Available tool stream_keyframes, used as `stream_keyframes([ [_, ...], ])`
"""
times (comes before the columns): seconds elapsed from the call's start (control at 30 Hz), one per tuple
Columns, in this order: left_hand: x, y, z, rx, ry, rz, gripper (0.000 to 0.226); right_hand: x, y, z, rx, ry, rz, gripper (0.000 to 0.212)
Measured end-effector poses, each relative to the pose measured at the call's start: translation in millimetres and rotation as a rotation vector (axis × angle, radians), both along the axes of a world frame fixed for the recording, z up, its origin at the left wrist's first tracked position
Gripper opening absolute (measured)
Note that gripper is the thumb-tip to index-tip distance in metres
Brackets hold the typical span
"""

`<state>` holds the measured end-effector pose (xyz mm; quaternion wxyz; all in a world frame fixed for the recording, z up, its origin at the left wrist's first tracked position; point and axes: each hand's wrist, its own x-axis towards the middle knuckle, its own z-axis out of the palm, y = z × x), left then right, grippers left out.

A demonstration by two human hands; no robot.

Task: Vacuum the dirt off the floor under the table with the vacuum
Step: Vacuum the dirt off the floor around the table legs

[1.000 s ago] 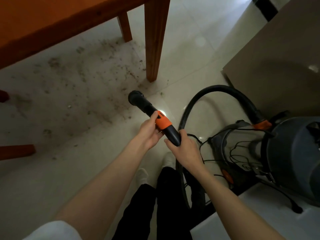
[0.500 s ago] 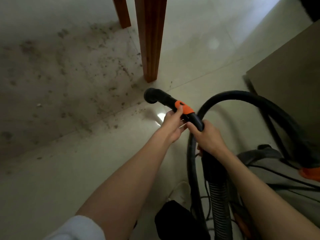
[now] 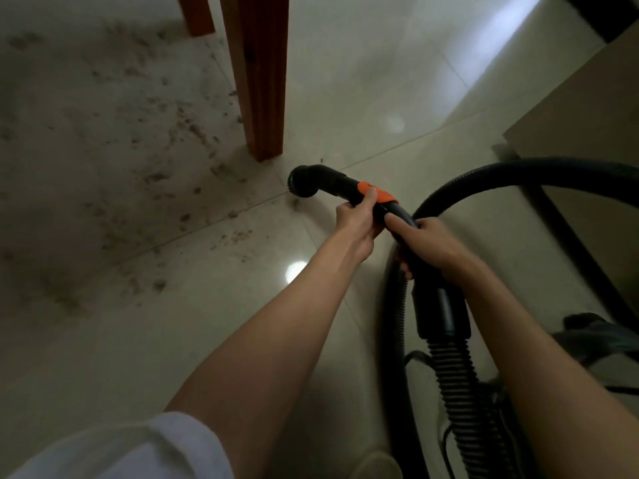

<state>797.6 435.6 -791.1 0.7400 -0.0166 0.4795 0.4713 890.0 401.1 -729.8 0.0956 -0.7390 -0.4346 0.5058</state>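
Pale floor tiles fill our view, with dirt scattered across the upper left, beside the wooden table leg at top centre. Just below that leg sits the vacuum nozzle, low over the tile. Our left hand wraps the wand by its orange collar; our right hand grips the stiff black tube behind it. To the right, the ribbed hose loops away; it looks light and floppy, so we judge steering best from the rigid wand.
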Motion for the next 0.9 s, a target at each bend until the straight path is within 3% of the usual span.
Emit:
stream_keyframes([
  [0.07,-1.2,6.0,-14.2,0.005,-0.030,0.017,0.015,-1.6,7.5,-3.4,0.021,-0.011,0.042,0.040],
  [0.2,-2.1,13.5,-27.5,-0.002,-0.070,0.022,0.044,1.3,19.6,-5.1,0.028,-0.100,0.138,0.045],
  [0.33,1.4,13.7,-21.1,0.026,-0.108,-0.026,0.027,5.5,18.5,-2.9,0.059,-0.138,0.132,0.046],
  [0.63,12.0,5.2,-30.3,-0.024,-0.112,-0.075,0.036,12.3,8.6,-16.2,0.024,-0.185,0.099,0.052],
  [0.77,3.4,8.7,-34.9,-0.025,-0.094,-0.066,0.031,4.7,12.4,-15.7,0.016,-0.127,0.101,0.046],
  [0.9,-2.3,12.8,-34.2,-0.033,-0.093,-0.026,0.041,-2.6,14.9,-18.0,0.043,-0.124,0.113,0.042],
])
